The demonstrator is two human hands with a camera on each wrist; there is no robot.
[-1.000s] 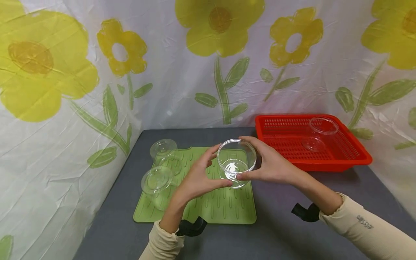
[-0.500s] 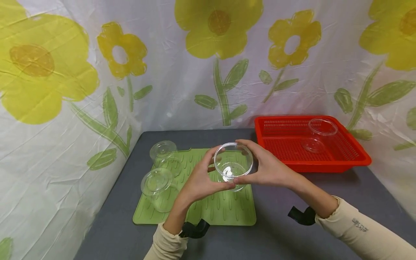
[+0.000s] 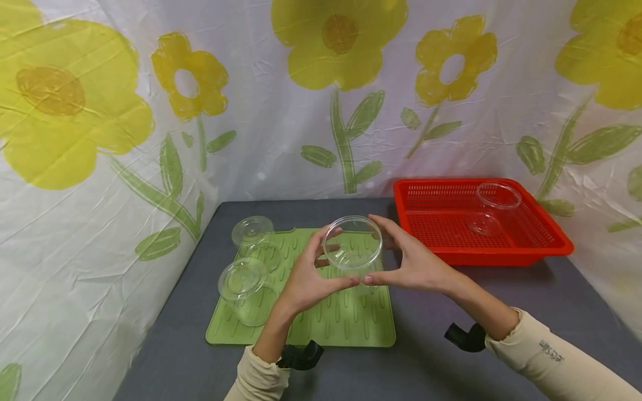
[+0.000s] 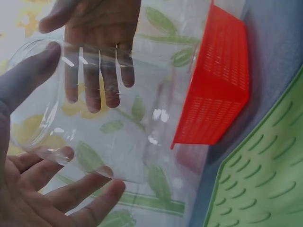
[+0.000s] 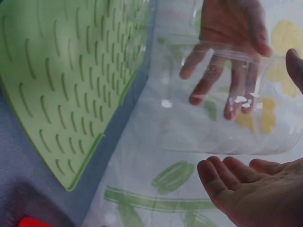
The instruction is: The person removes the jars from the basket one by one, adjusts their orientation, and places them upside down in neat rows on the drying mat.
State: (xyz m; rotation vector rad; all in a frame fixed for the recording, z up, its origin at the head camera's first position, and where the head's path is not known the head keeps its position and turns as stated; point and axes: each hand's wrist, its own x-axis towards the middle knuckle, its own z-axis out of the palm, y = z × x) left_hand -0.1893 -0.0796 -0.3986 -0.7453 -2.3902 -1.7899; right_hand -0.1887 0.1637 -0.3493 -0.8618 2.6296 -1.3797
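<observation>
In the head view, a clear plastic jar [image 3: 353,242] is held upright above the green ridged mat [image 3: 328,323]. My left hand [image 3: 311,278] grips its left side, thumb in front; in the left wrist view the thumb [image 4: 47,56] presses near the rim and the fingers spread along the wall. On the jar's other side my right hand [image 3: 413,256] is spread beside it. The right wrist view shows a gap between those fingertips [image 5: 213,177] and the jar wall [image 5: 203,137]. Both thumb tips nearly meet in front of the jar.
Two more clear jars, a rear one [image 3: 252,231] and a front one [image 3: 244,278], stand at the mat's left side. A red basket [image 3: 481,257] at the back right contains another clear jar [image 3: 498,196]. Behind the grey table [image 3: 441,356] hangs a flower-printed cloth [image 3: 261,111].
The jar has shifted slightly left and turned a little, and the bright glare inside it is gone. My right thumb and fingers have come away from the jar.
</observation>
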